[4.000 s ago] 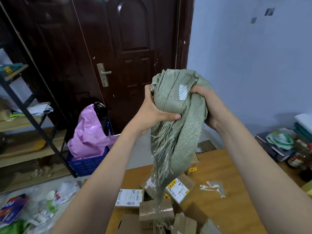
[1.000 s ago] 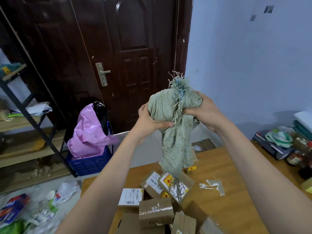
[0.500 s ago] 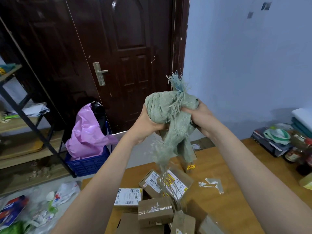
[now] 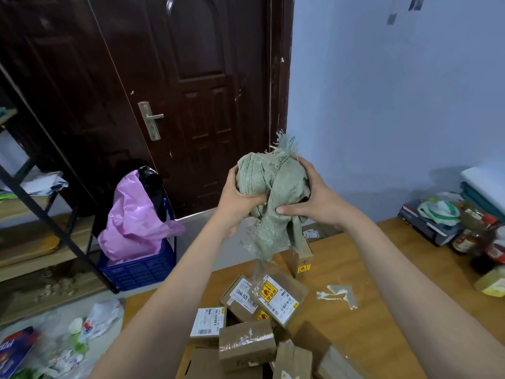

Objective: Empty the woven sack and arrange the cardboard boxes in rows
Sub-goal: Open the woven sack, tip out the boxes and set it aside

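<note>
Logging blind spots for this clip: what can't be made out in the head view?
- woven sack: balled between left hand and right hand; inside hidden by folds.
- cardboard boxes: nearest ones cut off by the bottom edge, so no count.
- Label text mostly too small.

Wooden desk (image 4: 363, 272) carried a loose heap of cardboard boxes (image 4: 276, 305) near its front-left part, several with shipping labels, unsorted. Torn tape scrap (image 4: 340, 295) lay beside them. Books (image 4: 429, 225) and jars (image 4: 475, 233) sat along the desk's right edge.
</note>
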Action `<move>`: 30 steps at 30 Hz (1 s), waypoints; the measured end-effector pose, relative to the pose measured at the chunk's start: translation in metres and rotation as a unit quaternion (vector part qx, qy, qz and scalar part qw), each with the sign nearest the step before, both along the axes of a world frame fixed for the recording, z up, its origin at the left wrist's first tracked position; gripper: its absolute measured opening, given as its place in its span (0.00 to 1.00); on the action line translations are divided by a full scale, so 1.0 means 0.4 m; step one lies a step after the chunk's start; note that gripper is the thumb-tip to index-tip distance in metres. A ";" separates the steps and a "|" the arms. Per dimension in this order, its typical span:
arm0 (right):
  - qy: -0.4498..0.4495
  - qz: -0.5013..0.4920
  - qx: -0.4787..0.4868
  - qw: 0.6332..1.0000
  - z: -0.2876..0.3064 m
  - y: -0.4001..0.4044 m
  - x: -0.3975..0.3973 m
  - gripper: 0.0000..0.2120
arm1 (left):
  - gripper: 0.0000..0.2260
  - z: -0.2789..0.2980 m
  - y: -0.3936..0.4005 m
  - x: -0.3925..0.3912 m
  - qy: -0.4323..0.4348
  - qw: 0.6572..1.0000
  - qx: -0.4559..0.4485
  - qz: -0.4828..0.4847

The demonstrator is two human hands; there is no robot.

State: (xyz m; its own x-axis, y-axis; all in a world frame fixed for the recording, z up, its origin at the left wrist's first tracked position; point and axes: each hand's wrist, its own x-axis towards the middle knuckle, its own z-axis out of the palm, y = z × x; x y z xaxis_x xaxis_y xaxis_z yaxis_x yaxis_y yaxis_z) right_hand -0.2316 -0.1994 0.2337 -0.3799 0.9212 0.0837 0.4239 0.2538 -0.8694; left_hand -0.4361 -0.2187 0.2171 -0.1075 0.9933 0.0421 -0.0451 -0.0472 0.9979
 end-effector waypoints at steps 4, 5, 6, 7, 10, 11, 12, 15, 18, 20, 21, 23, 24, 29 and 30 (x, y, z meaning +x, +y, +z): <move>0.006 -0.017 0.001 1.000 -0.022 0.011 0.049 0.57 | 0.41 -0.014 0.009 0.040 -0.008 0.999 -0.013 -0.034; 0.010 -0.027 0.010 1.000 -0.029 0.013 0.064 0.56 | 0.41 -0.015 0.013 0.053 -0.014 0.999 -0.014 -0.046; 0.017 -0.037 0.019 0.999 -0.033 0.012 0.079 0.54 | 0.41 -0.016 0.018 0.066 -0.016 0.998 -0.015 -0.058; 0.028 -0.047 0.027 0.998 -0.037 0.013 0.094 0.53 | 0.41 -0.017 0.025 0.081 -0.018 0.997 -0.015 -0.067; 0.053 -0.090 0.035 0.994 -0.045 0.015 0.144 0.52 | 0.47 -0.021 0.046 0.139 -0.019 0.994 -0.022 -0.101; 0.057 -0.108 0.033 0.992 -0.050 0.017 0.161 0.52 | 0.50 -0.025 0.055 0.160 -0.011 0.993 -0.025 -0.116; 0.062 -0.128 0.031 0.989 -0.055 0.018 0.179 0.52 | 0.54 -0.030 0.063 0.184 0.004 0.990 -0.027 -0.136; 0.056 -0.183 0.031 0.981 -0.081 0.022 0.238 0.48 | 0.62 -0.054 0.093 0.255 0.061 0.981 -0.022 -0.181; 0.054 -0.226 0.020 0.972 -0.112 0.025 0.300 0.45 | 0.64 -0.089 0.135 0.323 0.103 0.973 -0.024 -0.206; 0.055 -0.255 0.019 0.965 -0.134 0.031 0.343 0.45 | 0.64 -0.112 0.162 0.372 0.128 0.968 -0.022 -0.213; 0.053 -0.270 0.017 0.961 -0.146 0.035 0.364 0.44 | 0.64 -0.124 0.174 0.397 0.145 0.966 -0.021 -0.214; 0.048 -0.300 0.016 0.953 -0.171 0.044 0.410 0.44 | 0.63 -0.148 0.199 0.453 0.161 0.964 -0.019 -0.211; 0.043 -0.315 0.015 0.948 -0.184 0.050 0.434 0.44 | 0.62 -0.161 0.212 0.481 0.161 0.964 -0.020 -0.210; 0.030 -0.371 0.015 0.928 -0.240 0.067 0.552 0.41 | 0.57 -0.233 0.268 0.625 0.179 0.963 0.002 -0.202; 0.030 -0.381 0.016 0.924 -0.253 0.070 0.575 0.40 | 0.56 -0.247 0.276 0.653 0.177 0.962 0.000 -0.208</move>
State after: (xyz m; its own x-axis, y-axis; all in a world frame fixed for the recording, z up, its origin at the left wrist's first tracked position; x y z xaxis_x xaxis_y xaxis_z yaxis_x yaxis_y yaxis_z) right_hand -0.0018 -0.1715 0.1325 0.3833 0.9164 0.1156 0.4422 -0.0722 -0.8940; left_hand -0.1749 -0.1081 0.1184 0.3194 0.9476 0.0026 0.2833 -0.0981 0.9540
